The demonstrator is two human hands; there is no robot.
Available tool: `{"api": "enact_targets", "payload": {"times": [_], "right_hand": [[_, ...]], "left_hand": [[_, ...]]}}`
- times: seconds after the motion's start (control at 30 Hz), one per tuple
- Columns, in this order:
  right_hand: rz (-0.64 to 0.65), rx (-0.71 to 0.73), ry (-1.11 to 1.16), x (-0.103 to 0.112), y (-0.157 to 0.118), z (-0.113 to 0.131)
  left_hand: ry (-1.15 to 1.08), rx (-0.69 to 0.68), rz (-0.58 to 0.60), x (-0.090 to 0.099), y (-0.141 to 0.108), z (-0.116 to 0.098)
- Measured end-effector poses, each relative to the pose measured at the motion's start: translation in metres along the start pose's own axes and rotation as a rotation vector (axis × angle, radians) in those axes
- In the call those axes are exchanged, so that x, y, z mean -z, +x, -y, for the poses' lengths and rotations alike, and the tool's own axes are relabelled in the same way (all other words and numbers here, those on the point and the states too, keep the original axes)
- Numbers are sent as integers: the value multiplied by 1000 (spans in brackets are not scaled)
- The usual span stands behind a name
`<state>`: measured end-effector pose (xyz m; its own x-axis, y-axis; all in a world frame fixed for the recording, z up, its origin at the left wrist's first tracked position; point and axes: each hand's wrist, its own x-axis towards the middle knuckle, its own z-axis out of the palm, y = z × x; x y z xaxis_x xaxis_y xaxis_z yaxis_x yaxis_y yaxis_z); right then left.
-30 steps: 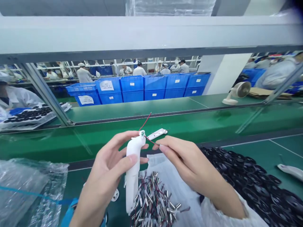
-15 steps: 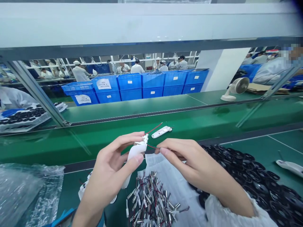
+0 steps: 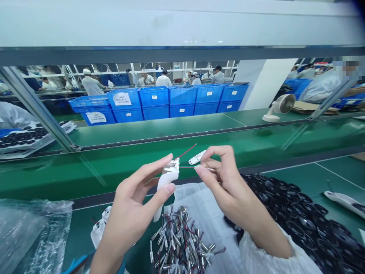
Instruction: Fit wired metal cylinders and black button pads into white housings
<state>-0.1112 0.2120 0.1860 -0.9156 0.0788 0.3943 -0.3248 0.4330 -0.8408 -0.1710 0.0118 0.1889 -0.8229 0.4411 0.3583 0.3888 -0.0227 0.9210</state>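
Note:
My left hand (image 3: pixel 137 194) grips a curved white plastic housing (image 3: pixel 165 180) between thumb and fingers. A loose red wire (image 3: pixel 186 151) sticks up from the housing's top end. Thin red and dark wires (image 3: pixel 187 167) run sideways from that end to my right hand (image 3: pixel 225 179), whose thumb and fingertips are closed on them. Something small and metallic shows among the right fingers, mostly covered. Behind the right fingertips lies another white housing part (image 3: pixel 196 157). Below both hands is a pile of small metal cylinders with wires (image 3: pixel 179 243), on a pale sheet (image 3: pixel 219 224).
Many black round parts (image 3: pixel 296 217) spread to the right, near another white housing (image 3: pixel 345 201). Clear plastic bags (image 3: pixel 34 232) lie at left, with white parts (image 3: pixel 98 232) by my left forearm. Beyond the ledge stand blue bins (image 3: pixel 154 102), a fan (image 3: pixel 281 106) and co-workers.
My right hand has risen and its fingers have curled differently, with a metallic bit now visible among them. The wires look straighter. The left hand keeps its grip; the view has shifted slightly.

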Motion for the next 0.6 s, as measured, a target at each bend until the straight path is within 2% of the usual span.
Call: {"api": "enact_targets", "payload": {"times": [0.13,0.33,0.47,0.6], "right_hand": [[207,-58,-59,3,2,3],[62,-62,85,-9,1,2],[78,-62,135,-11,0,2],[94,-106,203,-1,0,0]], "left_hand": [[-26,-10,25,-3,0,3],[68,-14,94,-3,0,7],[169,-38,83,-5,0,10],[130,-5,17,-6,2,10]]}}
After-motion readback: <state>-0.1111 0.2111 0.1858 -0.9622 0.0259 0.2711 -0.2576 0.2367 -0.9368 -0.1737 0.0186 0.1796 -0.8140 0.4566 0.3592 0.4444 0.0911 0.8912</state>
